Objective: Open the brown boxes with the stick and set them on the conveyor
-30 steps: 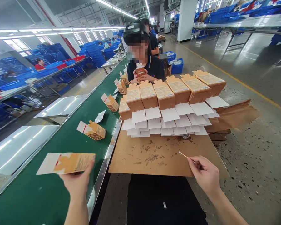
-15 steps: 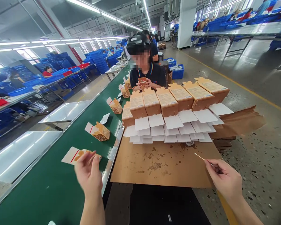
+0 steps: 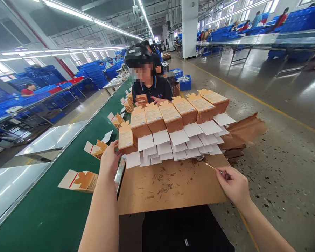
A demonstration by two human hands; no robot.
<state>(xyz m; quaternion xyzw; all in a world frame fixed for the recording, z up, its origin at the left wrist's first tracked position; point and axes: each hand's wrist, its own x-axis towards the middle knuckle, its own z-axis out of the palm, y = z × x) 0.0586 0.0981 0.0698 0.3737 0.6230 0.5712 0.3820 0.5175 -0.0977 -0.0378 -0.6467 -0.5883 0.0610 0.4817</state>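
Observation:
My left hand [image 3: 112, 158] reaches to the left end of the carton stack, its fingers closed against the side of the end carton [image 3: 126, 137]; the thumb is hidden. That carton is orange-brown with a scalloped top flap, and a white flap [image 3: 133, 160] sticks out towards me. In my right hand [image 3: 232, 183], a thin stick with a pale tip, like a cotton swab [image 3: 210, 165], is pinched between thumb and fingers. Its tip points at a small clear, shiny dish [image 3: 200, 158] by the stack's front edge. Several more cartons [image 3: 170, 117] stand in a row above layered white flaps [image 3: 178, 137].
On the green conveyor belt [image 3: 55, 213] at left lie open cartons [image 3: 85, 180] with raised flaps. A stained cardboard sheet [image 3: 170, 189] covers the work surface. Across the stack a co-worker [image 3: 152, 84] holds a small carton. Brown paper [image 3: 245, 134] juts out at right.
My left hand has moved from the carton on the belt to the stack's end carton, which now sits nearer me. My right hand still holds the swab, now closer to the dish. The view has shifted.

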